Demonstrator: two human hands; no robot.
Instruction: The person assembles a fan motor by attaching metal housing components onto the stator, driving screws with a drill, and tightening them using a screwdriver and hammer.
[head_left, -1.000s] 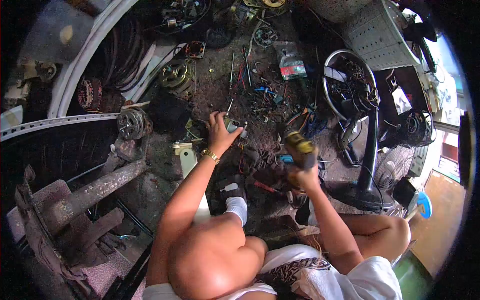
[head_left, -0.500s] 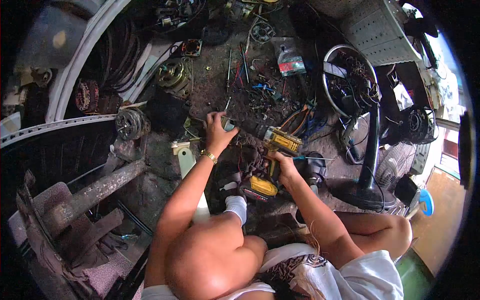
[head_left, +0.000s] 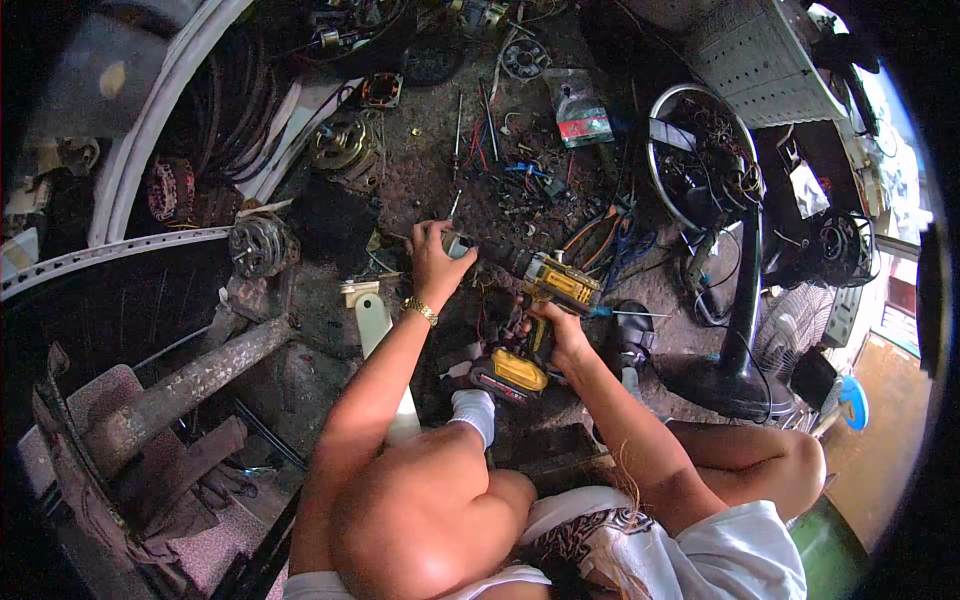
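Note:
My right hand (head_left: 560,330) is wrapped round the grip of a yellow and black cordless drill (head_left: 565,284). The drill's battery pack (head_left: 512,374) hangs low, just above a white sock. Its dark chuck points left toward my left hand (head_left: 440,265), which wears a gold watch. The left fingers are closed round a small grey metal part (head_left: 458,246), mostly hidden by the hand. Whether the drill's tip touches that part I cannot tell. A screwdriver (head_left: 630,314) with a blue handle lies just right of the drill.
Loose screws and scraps litter the dirty floor ahead, with pliers (head_left: 590,235) and a plastic bag (head_left: 580,112) among them. To the right stands a fan base (head_left: 715,385) with a pole. Motor parts (head_left: 262,246) lie at left. A rusty pipe (head_left: 200,375) is near my left side.
The drill has tilted slightly, its battery end shifting a little left. My left hand keeps its grip in nearly the same place.

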